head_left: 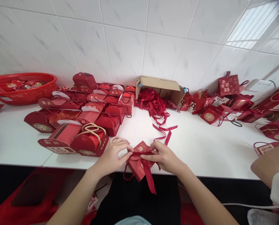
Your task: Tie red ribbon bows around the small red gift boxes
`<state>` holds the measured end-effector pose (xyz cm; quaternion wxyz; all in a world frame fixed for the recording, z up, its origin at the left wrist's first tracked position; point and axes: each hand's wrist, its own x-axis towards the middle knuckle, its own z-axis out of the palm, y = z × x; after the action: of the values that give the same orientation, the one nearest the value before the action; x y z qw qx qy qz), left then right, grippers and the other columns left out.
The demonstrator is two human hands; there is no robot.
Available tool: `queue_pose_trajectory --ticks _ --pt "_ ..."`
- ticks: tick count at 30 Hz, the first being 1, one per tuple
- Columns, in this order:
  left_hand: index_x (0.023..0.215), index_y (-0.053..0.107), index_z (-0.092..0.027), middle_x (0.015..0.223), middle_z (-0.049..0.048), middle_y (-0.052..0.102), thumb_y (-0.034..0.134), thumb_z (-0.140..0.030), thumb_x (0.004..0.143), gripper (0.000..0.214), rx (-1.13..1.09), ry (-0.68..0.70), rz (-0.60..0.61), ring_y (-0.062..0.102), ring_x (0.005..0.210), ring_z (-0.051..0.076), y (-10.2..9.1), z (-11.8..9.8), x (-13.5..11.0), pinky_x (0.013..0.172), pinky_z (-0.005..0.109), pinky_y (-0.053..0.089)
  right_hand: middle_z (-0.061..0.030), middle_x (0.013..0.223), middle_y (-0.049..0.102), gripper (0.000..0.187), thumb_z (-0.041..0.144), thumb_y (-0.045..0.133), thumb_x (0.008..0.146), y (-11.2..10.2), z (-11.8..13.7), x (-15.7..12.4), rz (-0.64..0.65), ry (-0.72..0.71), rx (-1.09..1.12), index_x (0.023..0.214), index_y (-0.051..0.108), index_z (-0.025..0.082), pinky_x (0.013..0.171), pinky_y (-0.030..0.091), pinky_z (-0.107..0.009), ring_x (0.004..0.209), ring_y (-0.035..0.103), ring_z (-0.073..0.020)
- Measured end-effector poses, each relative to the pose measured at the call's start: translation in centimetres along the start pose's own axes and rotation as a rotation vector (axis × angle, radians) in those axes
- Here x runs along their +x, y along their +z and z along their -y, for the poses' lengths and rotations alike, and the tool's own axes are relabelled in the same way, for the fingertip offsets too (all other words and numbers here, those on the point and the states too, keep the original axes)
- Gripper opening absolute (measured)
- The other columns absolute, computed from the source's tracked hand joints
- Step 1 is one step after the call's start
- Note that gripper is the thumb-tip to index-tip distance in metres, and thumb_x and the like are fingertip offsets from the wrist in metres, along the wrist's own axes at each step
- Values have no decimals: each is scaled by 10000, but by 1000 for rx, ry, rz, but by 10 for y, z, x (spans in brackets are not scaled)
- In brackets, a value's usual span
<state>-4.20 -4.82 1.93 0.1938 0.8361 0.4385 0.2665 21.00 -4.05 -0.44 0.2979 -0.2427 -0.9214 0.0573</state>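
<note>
A small red gift box (137,168) with printed characters sits tilted at the table's front edge, partly overhanging it. A dark red ribbon (149,178) wraps across the top, and one tail hangs down in front. My left hand (117,153) pinches the ribbon on the box's left side with thumb and index finger. From the right, my right hand (162,156) also pinches the ribbon near the middle of the box, close to the left fingertips. A red cord loop hangs at the box's lower left. The fingers partly cover the ribbon's crossing.
Rows of red boxes (89,142) stand at left, with a red basket (36,97) behind. A cardboard box (159,82) spills red ribbons (152,101) at the back. More red boxes (209,115) cluster at right, near a power strip (260,85). Another person's arm (270,162) reaches in at right.
</note>
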Motion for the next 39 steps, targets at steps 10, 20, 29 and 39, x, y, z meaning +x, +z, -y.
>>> queue_pose_trajectory --ticks 10,20,29,39 --pt "820 480 -219 1150 61 542 471 -318 909 134 -357 -41 155 458 1181 193 12 -1 2 1031 328 360 -102 1064 558 427 41 386 890 3 -2 3 -68 112 194 1239 536 237 795 539 -345 961 562 -190" --pt "678 493 -202 926 60 667 534 -344 867 240 -562 -233 -29 568 1124 229 29 -22 15 945 337 436 -75 887 640 278 81 457 876 6 12 8 -179 180 234 1065 616 208 658 532 -283 771 600 -162" --pt "608 465 -208 879 44 712 627 -310 793 266 -602 -230 23 605 1129 251 39 -16 23 1087 419 326 -27 726 599 206 71 475 809 6 23 5 -292 338 179 899 620 187 512 459 -235 586 528 -121" --pt "559 437 -208 687 -11 680 629 -293 777 303 -540 -181 1 628 1100 235 46 -13 21 1149 483 200 -26 718 602 205 62 462 797 24 23 0 -577 471 191 828 614 196 407 449 -198 589 563 -123"
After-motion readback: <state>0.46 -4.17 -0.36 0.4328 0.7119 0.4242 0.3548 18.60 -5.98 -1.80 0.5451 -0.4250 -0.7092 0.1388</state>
